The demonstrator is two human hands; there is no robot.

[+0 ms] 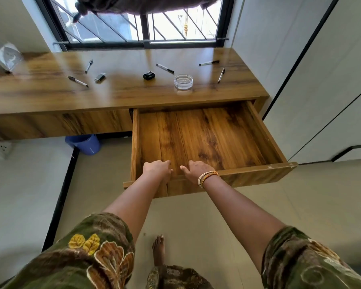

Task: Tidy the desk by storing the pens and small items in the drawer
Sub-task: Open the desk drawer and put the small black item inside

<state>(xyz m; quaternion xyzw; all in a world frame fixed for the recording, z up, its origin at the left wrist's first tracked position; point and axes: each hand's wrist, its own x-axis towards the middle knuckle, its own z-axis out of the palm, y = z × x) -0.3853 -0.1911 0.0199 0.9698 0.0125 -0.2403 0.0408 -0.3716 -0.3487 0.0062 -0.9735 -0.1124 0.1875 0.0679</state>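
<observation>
Both hands, left hand (157, 168) and right hand (196, 170), grip the open drawer's (256, 174) front below the pen-strewn desk (121, 94)

Two bare forearms in view, both uncovered from above the elbow down. Short loose sleeves, dark olive-green fabric with a brown, mottled print. Left sleeve (88, 253) carries large floral motifs: two mustard-yellow leaf shapes, plus orange-brown fan-shaped petals outlined in cream. Right sleeve (300, 259) has the same green-brown base, with paler cream outline patterns that are fainter and partly blurred. Right wrist has a stack of thin bangles (206, 177), cream and orange-gold tones, count not readable. Left wrist bare, no rings discernible on the left hand (157, 168) or the right hand (197, 169). One bare foot (158, 249) below, with matching printed cloth at the frame's bottom.
</observation>
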